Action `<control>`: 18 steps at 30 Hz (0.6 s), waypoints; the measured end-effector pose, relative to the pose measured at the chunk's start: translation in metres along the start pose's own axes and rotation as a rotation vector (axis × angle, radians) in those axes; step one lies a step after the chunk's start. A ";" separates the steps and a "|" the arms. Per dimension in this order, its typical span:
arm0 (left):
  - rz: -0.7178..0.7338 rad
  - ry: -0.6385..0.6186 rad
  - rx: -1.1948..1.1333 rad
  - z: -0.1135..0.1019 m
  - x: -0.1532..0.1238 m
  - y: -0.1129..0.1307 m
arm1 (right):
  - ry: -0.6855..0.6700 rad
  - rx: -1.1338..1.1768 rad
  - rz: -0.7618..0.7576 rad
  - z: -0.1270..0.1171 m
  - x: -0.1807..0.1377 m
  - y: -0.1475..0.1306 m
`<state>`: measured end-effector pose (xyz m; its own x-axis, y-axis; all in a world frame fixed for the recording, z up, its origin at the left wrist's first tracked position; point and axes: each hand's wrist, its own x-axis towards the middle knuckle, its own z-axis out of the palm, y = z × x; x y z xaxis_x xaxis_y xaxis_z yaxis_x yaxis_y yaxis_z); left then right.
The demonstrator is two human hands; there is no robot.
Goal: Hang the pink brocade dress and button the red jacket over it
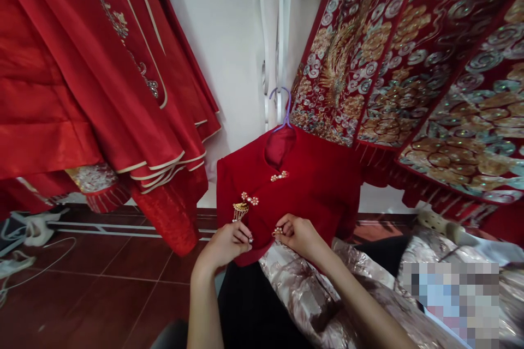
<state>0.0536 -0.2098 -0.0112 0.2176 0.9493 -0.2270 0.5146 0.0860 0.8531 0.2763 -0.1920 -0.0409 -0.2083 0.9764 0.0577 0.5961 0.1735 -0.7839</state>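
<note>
A red velvet jacket (311, 185) hangs on a purple hanger (282, 106) in front of me. It has pearl-and-gold frog buttons (279, 176) down its slanted front and a gold tassel ornament (239, 210). My left hand (227, 244) pinches the jacket's front edge just below the tassel, fingers closed on the cloth. My right hand (298, 234) is closed on a lower pearl button (278, 230) at the flap. The two hands sit close together at the lower front of the jacket.
Red embroidered robes (102, 76) hang at the left, and heavily embroidered red-and-gold garments (409, 65) at the right. A silvery-pink brocade cloth (319, 300) lies under my right forearm. White cables (28, 251) lie on the dark red tiled floor (102, 289). A white wall (229, 38) stands behind.
</note>
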 end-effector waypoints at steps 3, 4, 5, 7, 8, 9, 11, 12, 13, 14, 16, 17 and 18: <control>0.016 -0.041 -0.041 0.001 0.004 -0.004 | 0.006 -0.064 -0.048 -0.001 0.000 0.001; 0.004 -0.045 -0.051 0.002 0.006 -0.005 | -0.014 -0.057 -0.079 -0.005 0.000 0.001; -0.010 -0.044 -0.061 0.003 0.007 -0.005 | -0.044 -0.032 -0.111 -0.009 -0.001 0.002; -0.025 -0.033 -0.079 0.005 0.009 -0.005 | -0.103 0.046 -0.161 -0.018 -0.002 0.002; -0.023 -0.026 -0.086 0.005 0.010 -0.005 | -0.118 0.081 -0.169 -0.023 -0.002 0.002; -0.019 -0.022 -0.093 0.005 0.011 -0.004 | -0.120 0.107 -0.162 -0.028 -0.002 0.002; -0.014 -0.024 -0.103 0.005 0.011 -0.001 | -0.105 0.136 -0.117 -0.036 -0.002 0.002; -0.015 -0.024 -0.110 0.005 0.011 0.000 | -0.096 0.147 -0.090 -0.040 -0.002 0.002; -0.018 -0.021 -0.118 0.005 0.011 0.001 | -0.087 0.161 -0.066 -0.044 -0.003 0.001; -0.020 -0.015 -0.129 0.004 0.011 0.002 | -0.073 0.176 -0.049 -0.049 -0.004 0.000; -0.019 -0.001 -0.148 0.004 0.011 0.002 | -0.047 0.209 -0.043 -0.059 -0.008 -0.004; -0.019 0.000 -0.157 0.005 0.011 0.003 | -0.042 0.226 -0.051 -0.063 -0.011 -0.007; -0.023 -0.008 -0.161 0.005 0.012 0.002 | -0.049 0.243 -0.060 -0.067 -0.014 -0.011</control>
<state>0.0619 -0.1998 -0.0144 0.2136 0.9442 -0.2507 0.3805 0.1560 0.9115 0.3242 -0.1991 0.0082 -0.2785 0.9568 0.0833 0.3785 0.1891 -0.9061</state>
